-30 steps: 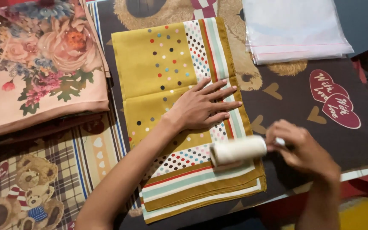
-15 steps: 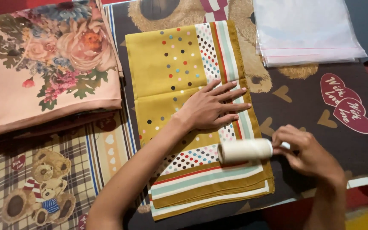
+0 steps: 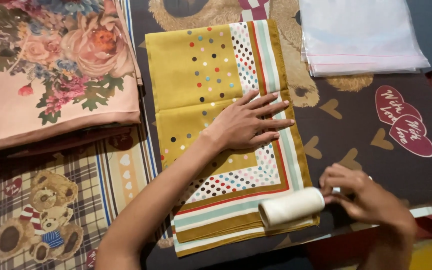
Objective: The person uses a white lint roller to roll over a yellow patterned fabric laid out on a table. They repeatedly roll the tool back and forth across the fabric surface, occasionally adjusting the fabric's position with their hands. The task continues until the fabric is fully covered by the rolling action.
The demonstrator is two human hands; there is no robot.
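A folded mustard-yellow scarf (image 3: 201,80) with coloured dots and a striped border lies on a dark bedsheet. My left hand (image 3: 248,122) rests flat on its middle, fingers spread and pointing right. My right hand (image 3: 363,197) grips the handle of a white lint roller (image 3: 291,206), whose roll lies on the scarf's lower right corner.
A folded peach floral cloth (image 3: 51,75) lies at the upper left. A stack of clear plastic bags (image 3: 358,35) sits at the upper right. The bedsheet (image 3: 376,125) shows hearts and teddy bears; its plaid part (image 3: 51,210) is at lower left.
The roller has slid down and right to the scarf's lower right corner. My left hand stays pressed on the scarf. The view has shifted slightly.
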